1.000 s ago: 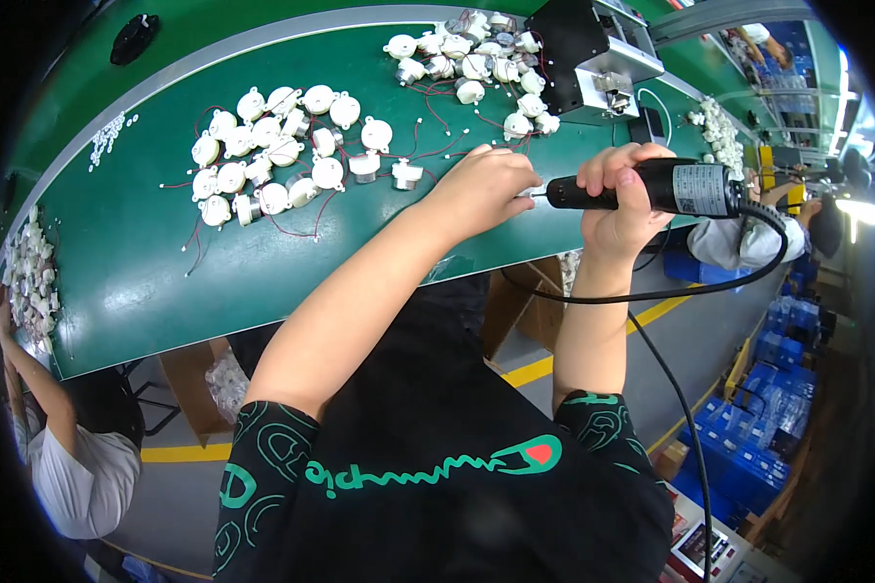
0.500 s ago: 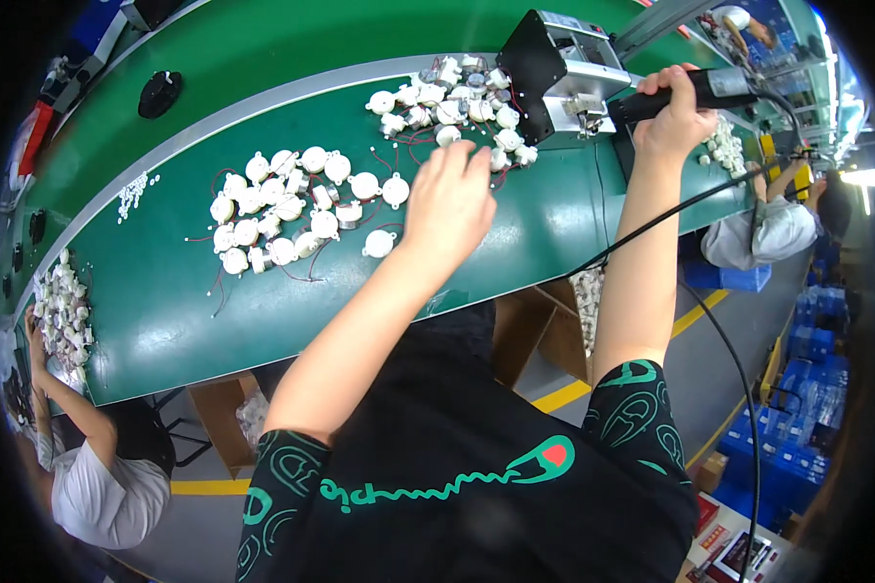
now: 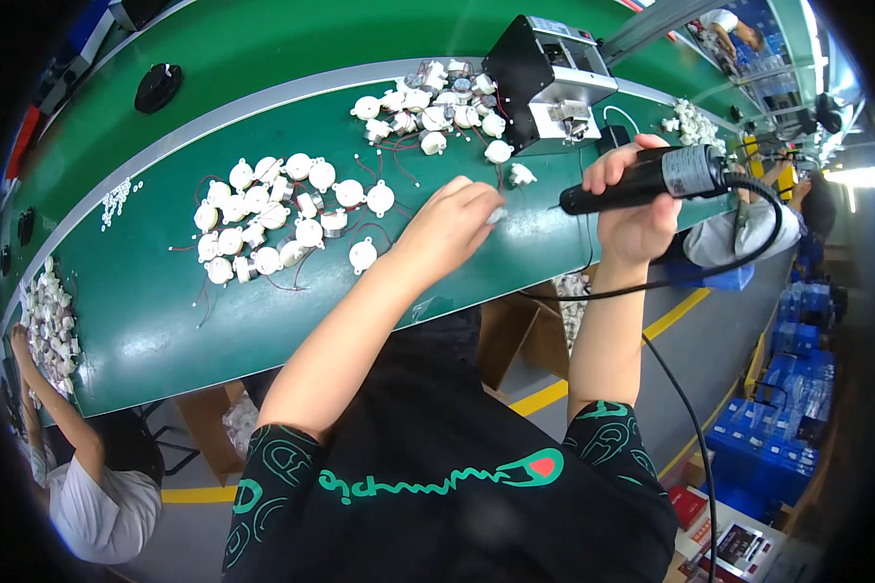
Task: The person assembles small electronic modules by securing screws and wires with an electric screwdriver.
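Note:
My right hand (image 3: pixel 634 222) is wrapped round a black electric screwdriver (image 3: pixel 624 185). Its tip points left, toward my left hand, and a thick cable runs from its back end. My left hand (image 3: pixel 449 229) is closed in a pinch over the green tabletop; a small white part (image 3: pixel 497 215) shows at its fingertips, mostly hidden by them. One loose white motor (image 3: pixel 363 256) lies by my left wrist. To its left spreads a group of white round motors (image 3: pixel 258 214) with thin red and black wires. A single small white piece (image 3: pixel 522 174) lies between the hands.
A black machine with a metal front (image 3: pixel 549 92) stands at the back, beside a second motor pile (image 3: pixel 428 105). Small white bits (image 3: pixel 119 202) lie far left. Co-workers sit at both sides; a left one's hand (image 3: pixel 21 340) is at another pile (image 3: pixel 51 321). The cable crosses my right forearm.
My right hand has brought the screwdriver down and left, away from the machine. My left hand has moved down from the back motor pile, now with a small white part at its fingertips.

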Tool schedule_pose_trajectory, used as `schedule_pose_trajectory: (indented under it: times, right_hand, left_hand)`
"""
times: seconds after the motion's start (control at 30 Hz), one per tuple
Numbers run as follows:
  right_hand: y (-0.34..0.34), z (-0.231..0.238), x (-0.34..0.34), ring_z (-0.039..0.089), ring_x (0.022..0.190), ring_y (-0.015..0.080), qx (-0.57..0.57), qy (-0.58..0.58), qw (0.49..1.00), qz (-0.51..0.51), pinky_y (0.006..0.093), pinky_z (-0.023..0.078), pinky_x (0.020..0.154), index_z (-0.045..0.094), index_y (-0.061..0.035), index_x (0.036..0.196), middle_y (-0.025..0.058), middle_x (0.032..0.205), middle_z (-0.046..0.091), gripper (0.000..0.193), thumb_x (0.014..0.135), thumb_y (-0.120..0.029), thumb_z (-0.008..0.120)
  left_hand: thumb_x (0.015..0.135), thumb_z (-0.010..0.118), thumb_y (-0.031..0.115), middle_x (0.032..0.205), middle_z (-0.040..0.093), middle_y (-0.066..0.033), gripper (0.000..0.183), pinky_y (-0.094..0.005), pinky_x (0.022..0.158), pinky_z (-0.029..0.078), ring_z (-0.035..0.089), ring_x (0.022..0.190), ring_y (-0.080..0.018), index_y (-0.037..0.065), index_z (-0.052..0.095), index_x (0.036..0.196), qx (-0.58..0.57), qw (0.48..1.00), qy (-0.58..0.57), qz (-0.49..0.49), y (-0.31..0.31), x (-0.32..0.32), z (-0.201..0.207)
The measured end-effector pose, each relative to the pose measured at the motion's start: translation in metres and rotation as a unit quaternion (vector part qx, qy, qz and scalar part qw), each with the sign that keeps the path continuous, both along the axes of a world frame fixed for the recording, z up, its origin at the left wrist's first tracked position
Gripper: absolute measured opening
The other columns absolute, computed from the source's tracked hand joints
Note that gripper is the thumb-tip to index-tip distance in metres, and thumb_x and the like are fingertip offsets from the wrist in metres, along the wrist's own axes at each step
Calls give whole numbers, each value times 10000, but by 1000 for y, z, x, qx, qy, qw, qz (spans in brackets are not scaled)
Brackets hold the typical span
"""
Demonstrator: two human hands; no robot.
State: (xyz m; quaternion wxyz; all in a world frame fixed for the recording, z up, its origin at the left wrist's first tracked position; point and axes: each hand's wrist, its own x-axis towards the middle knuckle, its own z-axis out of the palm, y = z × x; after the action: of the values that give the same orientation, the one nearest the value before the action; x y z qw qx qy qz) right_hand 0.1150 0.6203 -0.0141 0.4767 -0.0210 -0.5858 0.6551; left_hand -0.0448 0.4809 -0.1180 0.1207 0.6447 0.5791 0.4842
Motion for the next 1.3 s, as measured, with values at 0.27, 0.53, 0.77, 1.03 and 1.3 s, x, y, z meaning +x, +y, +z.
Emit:
schedule_pose_trajectory:
  times: [0.27, 0.53, 0.77, 1.03, 1.3]
  right_hand:
    - [-83, 24, -13, 631, 1032, 262, 35, -132, 990, 24, 381, 519, 914, 282, 57, 1466, 195, 1149, 594, 745, 848, -32, 688]
    - [-105, 33, -23, 651, 1073, 307, 76, -246, 965, -48, 431, 511, 979, 366, 17, 1408, 230, 1176, 623, 652, 836, 46, 676]
    - [-120, 30, -45, 671, 1008, 270, 94, -204, 967, -123, 379, 521, 929, 342, 47, 1395, 192, 1062, 663, 606, 877, 47, 657]
    - [-120, 28, -55, 697, 986, 289, 89, -239, 962, -99, 382, 538, 924, 407, 10, 1302, 251, 1136, 664, 536, 862, 33, 712]
    - [-109, 9, -64, 689, 1004, 284, 112, -238, 960, -94, 391, 541, 937, 427, -9, 1236, 190, 1080, 667, 450, 870, 88, 670]
  left_hand:
    - [767, 762, 100, 1092, 635, -105, 374, -410, 918, 471, 604, 1038, -305, 33, 642, 1115, -19, 999, -8, -29, -50, -12, -11]
    - [764, 775, 126, 1015, 632, -106, 348, -422, 881, 473, 602, 968, -317, 35, 644, 1074, -26, 999, -9, 35, -53, -16, -23]
    - [745, 780, 89, 963, 635, -117, 343, -443, 848, 481, 609, 935, -334, 37, 638, 1053, 21, 994, -25, 104, -55, -19, -26]
    - [731, 772, 63, 931, 644, -137, 291, -409, 795, 517, 633, 900, -333, 9, 654, 991, 16, 998, -66, 6, -43, -42, -30]
    - [730, 768, 70, 937, 646, -130, 287, -396, 793, 526, 637, 902, -314, 8, 683, 997, -1, 998, -60, 3, -45, -41, -32]
